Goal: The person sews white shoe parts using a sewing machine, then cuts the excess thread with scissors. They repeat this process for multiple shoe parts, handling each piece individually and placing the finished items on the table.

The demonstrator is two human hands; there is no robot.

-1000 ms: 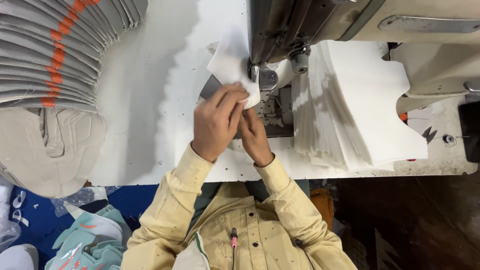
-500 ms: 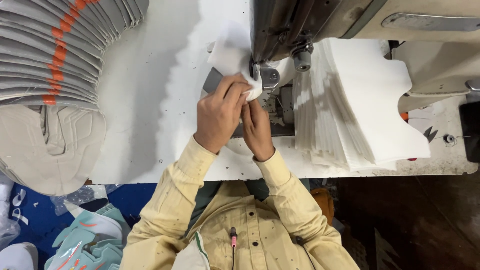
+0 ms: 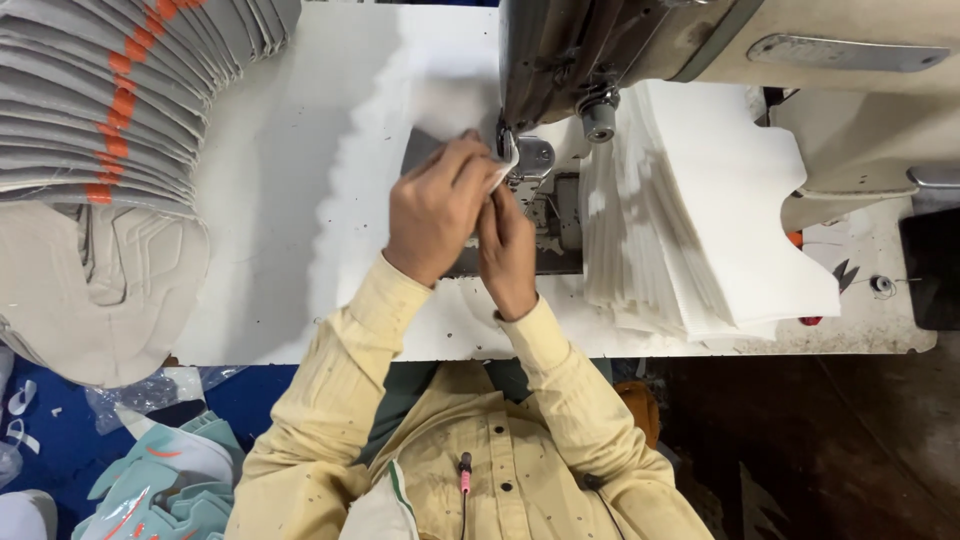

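Note:
My left hand and my right hand press together on a white fabric piece at the needle of a sewing machine. The left hand lies over the piece, fingers curled on its edge next to the presser foot. My right hand is tucked just below and to the right, pinching the same piece. Most of the piece under the hands is hidden.
A tall fanned stack of white cut pieces lies right of the machine bed. A big stack of grey pieces with orange marks fills the left of the white table. Small scissors and a bobbin lie far right.
Both hands have pushed the white piece up and right, closer under the machine's needle. Less of the piece shows beyond the fingers.

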